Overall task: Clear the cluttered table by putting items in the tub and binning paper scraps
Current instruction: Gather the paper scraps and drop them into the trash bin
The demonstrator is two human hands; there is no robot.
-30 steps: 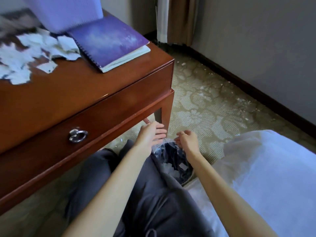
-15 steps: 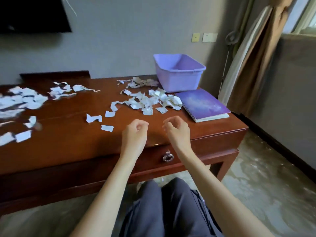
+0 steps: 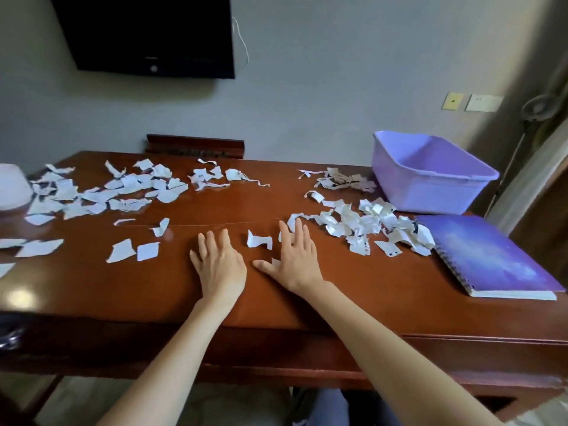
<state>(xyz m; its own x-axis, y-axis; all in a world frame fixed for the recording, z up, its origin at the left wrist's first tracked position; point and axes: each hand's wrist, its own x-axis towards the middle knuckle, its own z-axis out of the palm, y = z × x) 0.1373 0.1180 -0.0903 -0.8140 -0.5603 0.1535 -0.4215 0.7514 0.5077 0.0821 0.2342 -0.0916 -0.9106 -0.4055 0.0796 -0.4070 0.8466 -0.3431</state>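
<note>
littered table (image 3: 368, 287): our left hand (image 3: 219, 269) and right hand (image 3: 296, 262) lie flat, fingers straight, empty; a scrap (image 3: 259, 239) sits between, nearer the right.

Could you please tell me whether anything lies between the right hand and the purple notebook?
Yes: a heap of torn paper scraps lies on the table between the right hand and the spiral notebook, some overlapping its far left corner. Being flat and loose, they should hardly block a reach over them.
</note>
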